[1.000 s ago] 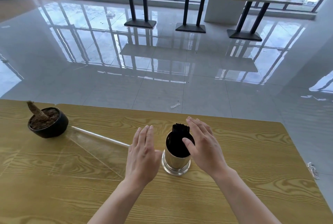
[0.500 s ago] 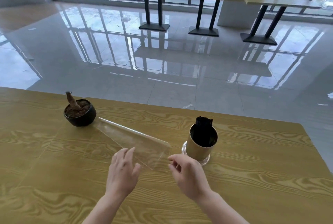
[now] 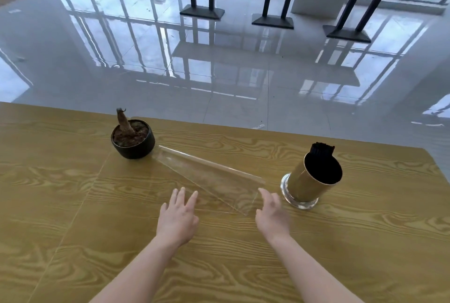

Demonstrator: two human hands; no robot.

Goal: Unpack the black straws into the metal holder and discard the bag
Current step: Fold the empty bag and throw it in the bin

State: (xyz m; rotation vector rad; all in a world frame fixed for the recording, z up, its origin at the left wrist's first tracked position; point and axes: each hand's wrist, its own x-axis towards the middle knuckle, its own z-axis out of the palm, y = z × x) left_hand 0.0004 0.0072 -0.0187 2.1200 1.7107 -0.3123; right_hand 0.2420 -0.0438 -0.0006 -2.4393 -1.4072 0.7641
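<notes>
With the black straws (image 3: pixel 321 150) standing in the metal holder (image 3: pixel 308 184) toward the desk's (image 3: pixel 73 205) right edge, the clear bag (image 3: pixel 209 178) lies flat mid-desk. Left hand (image 3: pixel 177 217) and right hand (image 3: pixel 272 212) hover, fingers spread, empty. Judged featherlight, limp, slick; best pinched at its near corner.

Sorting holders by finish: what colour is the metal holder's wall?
Gold-toned, on the metal holder; head view.
</notes>
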